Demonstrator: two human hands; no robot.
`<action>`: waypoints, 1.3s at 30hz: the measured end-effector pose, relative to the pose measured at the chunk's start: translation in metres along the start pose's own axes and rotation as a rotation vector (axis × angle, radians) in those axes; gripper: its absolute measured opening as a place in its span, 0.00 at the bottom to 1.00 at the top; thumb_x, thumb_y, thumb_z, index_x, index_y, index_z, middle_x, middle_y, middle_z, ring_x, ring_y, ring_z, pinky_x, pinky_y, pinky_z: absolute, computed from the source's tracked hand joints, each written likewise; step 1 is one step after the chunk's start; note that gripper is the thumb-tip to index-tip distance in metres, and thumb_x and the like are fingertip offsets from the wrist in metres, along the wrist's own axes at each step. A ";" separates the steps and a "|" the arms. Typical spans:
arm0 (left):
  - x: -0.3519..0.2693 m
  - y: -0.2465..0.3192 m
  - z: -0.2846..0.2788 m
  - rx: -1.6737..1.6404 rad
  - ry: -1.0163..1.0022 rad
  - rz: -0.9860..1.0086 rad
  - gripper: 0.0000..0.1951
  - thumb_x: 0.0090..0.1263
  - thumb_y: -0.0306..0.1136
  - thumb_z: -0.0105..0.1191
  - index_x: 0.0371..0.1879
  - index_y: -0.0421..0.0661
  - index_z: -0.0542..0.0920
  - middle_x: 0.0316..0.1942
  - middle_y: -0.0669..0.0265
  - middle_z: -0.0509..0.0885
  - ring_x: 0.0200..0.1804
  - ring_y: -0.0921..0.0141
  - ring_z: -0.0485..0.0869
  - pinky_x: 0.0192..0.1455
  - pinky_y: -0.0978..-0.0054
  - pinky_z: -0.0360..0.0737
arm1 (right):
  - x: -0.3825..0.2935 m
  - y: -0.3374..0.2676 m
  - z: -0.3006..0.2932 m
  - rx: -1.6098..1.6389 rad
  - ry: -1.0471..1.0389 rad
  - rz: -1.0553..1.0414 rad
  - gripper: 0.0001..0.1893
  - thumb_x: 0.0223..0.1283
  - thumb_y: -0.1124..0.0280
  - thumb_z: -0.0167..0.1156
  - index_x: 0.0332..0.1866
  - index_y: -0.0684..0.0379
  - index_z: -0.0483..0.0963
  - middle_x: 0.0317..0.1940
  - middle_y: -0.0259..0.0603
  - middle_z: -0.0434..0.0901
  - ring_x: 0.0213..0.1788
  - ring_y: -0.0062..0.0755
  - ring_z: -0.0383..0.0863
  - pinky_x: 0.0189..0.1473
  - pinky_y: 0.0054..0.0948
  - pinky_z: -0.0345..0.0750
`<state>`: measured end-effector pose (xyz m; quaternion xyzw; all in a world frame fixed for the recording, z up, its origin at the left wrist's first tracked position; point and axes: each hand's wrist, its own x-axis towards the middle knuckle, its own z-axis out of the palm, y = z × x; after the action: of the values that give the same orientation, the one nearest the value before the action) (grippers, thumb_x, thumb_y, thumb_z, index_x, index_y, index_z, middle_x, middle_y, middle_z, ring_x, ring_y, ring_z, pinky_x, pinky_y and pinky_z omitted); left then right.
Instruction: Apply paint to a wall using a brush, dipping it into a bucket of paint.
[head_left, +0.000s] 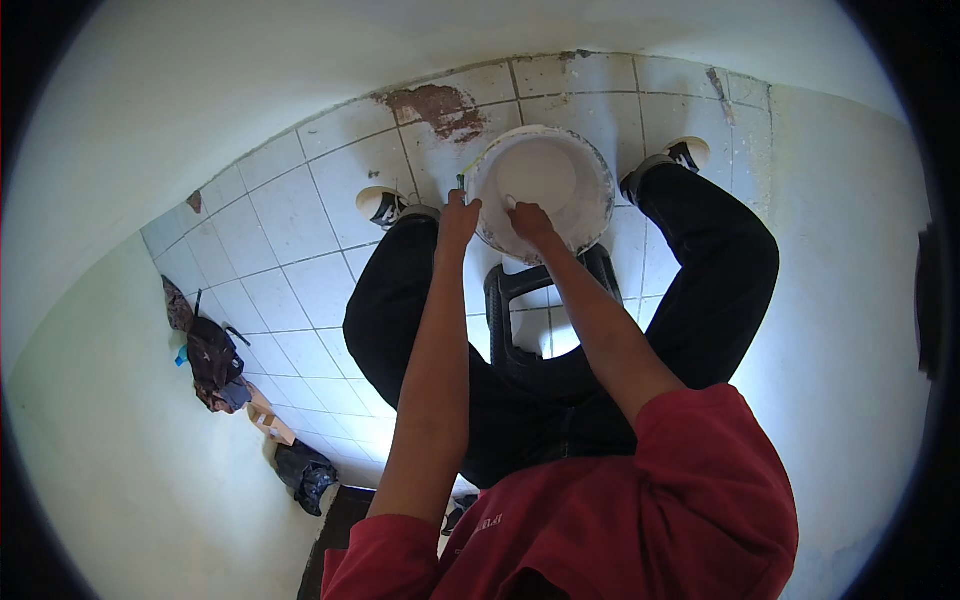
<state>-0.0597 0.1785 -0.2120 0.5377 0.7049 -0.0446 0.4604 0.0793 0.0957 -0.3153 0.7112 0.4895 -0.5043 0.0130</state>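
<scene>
A round bucket (600, 180) stands on the tiles between my feet, its rim and wall crusted with white residue. Pale, smooth white material (536, 176) lies in its bottom. At the bucket's left rim, my left hand (459, 217) grips a tool with a green handle (461, 181); its working end cannot be made out. A thin yellow strip runs along the rim beside it. My right hand (531, 223) reaches over the near rim into the bucket, its fingers closed on a small white object (511, 201) too small to identify.
A black plastic stool (499, 300) stands under me, just behind the bucket. Ahead, a wall (450, 34) meets the tiled floor (292, 217), near a reddish-brown patch (439, 105). Along the left wall lie a dark backpack (214, 352), a cardboard box (274, 426) and a black plastic bag (304, 472).
</scene>
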 end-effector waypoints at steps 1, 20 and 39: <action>0.002 0.002 -0.001 -0.024 -0.036 -0.050 0.27 0.62 0.43 0.54 0.55 0.36 0.70 0.46 0.34 0.78 0.53 0.41 0.77 0.55 0.54 0.73 | 0.000 0.001 -0.003 0.067 0.016 0.099 0.13 0.62 0.65 0.52 0.37 0.62 0.80 0.37 0.54 0.83 0.42 0.52 0.84 0.46 0.44 0.80; 0.010 -0.029 0.003 0.062 -0.079 0.350 0.18 0.64 0.41 0.54 0.46 0.41 0.76 0.45 0.55 0.78 0.50 0.60 0.77 0.56 0.67 0.71 | -0.062 0.059 -0.028 0.296 0.513 -0.142 0.17 0.54 0.80 0.52 0.49 0.63 0.78 0.34 0.56 0.81 0.28 0.42 0.84 0.34 0.37 0.81; 0.011 -0.018 0.035 -0.094 -0.122 -0.076 0.45 0.61 0.45 0.57 0.68 0.38 0.43 0.49 0.27 0.74 0.56 0.35 0.72 0.60 0.51 0.69 | -0.058 0.050 -0.026 -0.137 0.077 -0.174 0.12 0.54 0.74 0.51 0.43 0.60 0.78 0.36 0.55 0.82 0.45 0.52 0.82 0.49 0.45 0.77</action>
<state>-0.0533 0.1591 -0.2472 0.4846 0.6969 -0.0616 0.5250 0.1326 0.0430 -0.2841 0.6822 0.5830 -0.4412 -0.0009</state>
